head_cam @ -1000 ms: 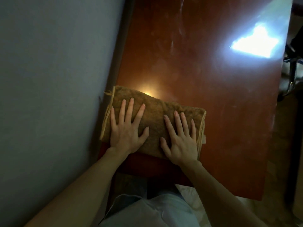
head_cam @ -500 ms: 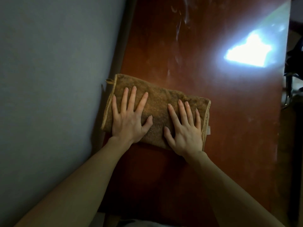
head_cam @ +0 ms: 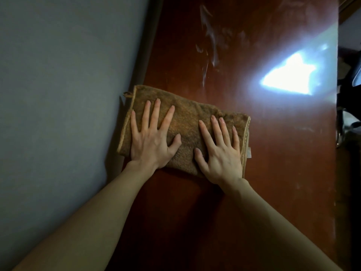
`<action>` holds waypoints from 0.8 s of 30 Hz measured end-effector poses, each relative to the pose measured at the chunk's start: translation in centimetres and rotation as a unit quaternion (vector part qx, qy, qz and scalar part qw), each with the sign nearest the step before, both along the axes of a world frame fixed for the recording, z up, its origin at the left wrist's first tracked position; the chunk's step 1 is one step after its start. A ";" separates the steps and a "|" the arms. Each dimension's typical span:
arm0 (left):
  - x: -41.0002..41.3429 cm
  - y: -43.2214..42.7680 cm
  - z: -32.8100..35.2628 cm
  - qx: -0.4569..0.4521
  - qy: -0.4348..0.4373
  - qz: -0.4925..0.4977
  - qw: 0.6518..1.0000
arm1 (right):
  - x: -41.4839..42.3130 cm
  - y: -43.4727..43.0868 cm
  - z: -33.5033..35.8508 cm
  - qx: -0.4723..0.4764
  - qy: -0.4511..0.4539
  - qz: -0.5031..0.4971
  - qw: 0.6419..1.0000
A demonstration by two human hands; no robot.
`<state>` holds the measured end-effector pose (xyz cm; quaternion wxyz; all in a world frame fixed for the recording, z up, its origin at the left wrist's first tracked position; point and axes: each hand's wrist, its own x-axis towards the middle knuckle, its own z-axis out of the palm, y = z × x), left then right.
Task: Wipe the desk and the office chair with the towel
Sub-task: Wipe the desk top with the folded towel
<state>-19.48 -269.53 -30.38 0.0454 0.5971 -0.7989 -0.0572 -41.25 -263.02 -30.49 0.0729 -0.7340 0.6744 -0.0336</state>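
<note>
chair (head_cam: 349, 98) cut by right edge, desk (head_cam: 263, 182) cropped above

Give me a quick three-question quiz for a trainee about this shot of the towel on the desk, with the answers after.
1. True or false: the left hand and the right hand both press flat, fingers straight, on the folded brown terry towel.
2. Which lies right beside the towel's left edge? A) the grey wall B) a keyboard C) a bucket
3. Fill in: beyond the towel, the reddish-brown wooden desk shows pale ___.

Key: 1 true; 2 A; 3 streaks.
</note>
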 end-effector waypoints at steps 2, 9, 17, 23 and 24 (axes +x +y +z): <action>-0.5 -1.7 0.1 -0.003 0.001 -0.002 1.000 | -0.4 -1.5 0.1 0.001 0.003 -0.004 1.000; -1.9 -6.3 0.0 -0.004 0.003 -0.015 1.000 | -1.4 -5.3 0.2 -0.004 -0.003 -0.026 1.000; -3.5 -10.9 -0.1 -0.010 -0.002 -0.010 1.000 | -2.8 -10.0 -0.2 -0.018 0.001 -0.026 0.999; -4.8 -14.5 -0.1 -0.011 -0.003 0.002 1.000 | -4.4 -14.4 -0.2 -0.030 -0.002 -0.020 0.999; -5.1 -15.1 -0.2 -0.008 -0.005 0.003 1.000 | -4.7 -15.1 -0.2 -0.032 -0.002 -0.018 0.999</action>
